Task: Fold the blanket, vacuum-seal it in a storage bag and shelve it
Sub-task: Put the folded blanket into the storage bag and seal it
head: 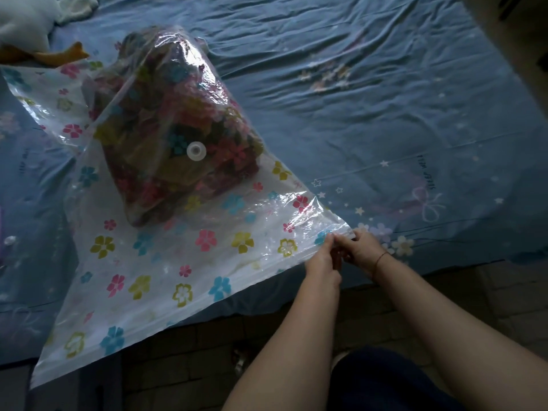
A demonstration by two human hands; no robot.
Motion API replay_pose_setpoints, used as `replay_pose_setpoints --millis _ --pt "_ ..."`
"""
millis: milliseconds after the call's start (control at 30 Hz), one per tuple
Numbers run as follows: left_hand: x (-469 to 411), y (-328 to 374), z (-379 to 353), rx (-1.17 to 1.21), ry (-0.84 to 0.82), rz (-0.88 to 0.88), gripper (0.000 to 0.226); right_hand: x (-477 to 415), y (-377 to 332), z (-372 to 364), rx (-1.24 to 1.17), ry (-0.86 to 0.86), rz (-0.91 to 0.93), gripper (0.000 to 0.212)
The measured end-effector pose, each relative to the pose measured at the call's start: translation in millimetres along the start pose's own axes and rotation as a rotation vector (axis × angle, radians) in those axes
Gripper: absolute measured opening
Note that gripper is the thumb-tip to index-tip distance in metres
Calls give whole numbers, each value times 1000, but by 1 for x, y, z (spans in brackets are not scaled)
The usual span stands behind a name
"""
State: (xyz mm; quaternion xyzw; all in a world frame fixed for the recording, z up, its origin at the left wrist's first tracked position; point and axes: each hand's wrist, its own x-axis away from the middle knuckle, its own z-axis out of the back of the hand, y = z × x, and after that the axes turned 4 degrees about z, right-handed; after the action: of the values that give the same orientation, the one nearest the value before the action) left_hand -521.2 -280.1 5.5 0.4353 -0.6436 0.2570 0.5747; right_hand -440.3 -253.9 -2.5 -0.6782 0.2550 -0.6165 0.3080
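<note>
The clear plastic storage bag printed with coloured flowers (166, 262) lies on the blue bedsheet (385, 99). The folded multicoloured blanket (166, 129) sits inside it, beneath the white round valve (196, 151). The left hand (321, 262) and the right hand (363, 250) touch, and both pinch the bag's near right corner with curled fingers.

The plush toy (23, 22) is cut off top-left; the blanket (178, 129) blurs inside the storage bag (154, 262).

Head-worn view, down over bed (385, 99)
</note>
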Motion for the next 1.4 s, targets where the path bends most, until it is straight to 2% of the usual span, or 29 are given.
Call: replay_pose_setpoints --millis 100,267,400,567,800,900,967,1067,1267,1400 --pt "-14 -9 -7 25 81 -35 53 -1 -1 0 -2 -8 24 9" --pt "-4 -3 -11 19 206 -141 32 -1 2 -3 49 21 83 20" --pt "1 -2 -15 40 226 -117 24 1 5 -6 33 62 76 27" --pt "3 1 -17 42 243 -85 33 2 4 -11 -66 113 36 27" --pt "5 3 -13 78 175 -17 28 3 1 -5 -98 90 -22 23" --pt "10 1 -7 78 146 41 44 5 -2 1 -99 95 -55 25" --pt "11 1 3 85 122 70 53 8 0 4 -116 98 -89 23" --pt "15 11 23 94 145 63 54 11 9 2 -159 108 -151 18" --pt "23 56 89 282 243 -3 43 19 19 -28 -314 131 -244 8" --pt "21 83 150 343 267 -44 32 17 24 -38 -242 226 -216 11"
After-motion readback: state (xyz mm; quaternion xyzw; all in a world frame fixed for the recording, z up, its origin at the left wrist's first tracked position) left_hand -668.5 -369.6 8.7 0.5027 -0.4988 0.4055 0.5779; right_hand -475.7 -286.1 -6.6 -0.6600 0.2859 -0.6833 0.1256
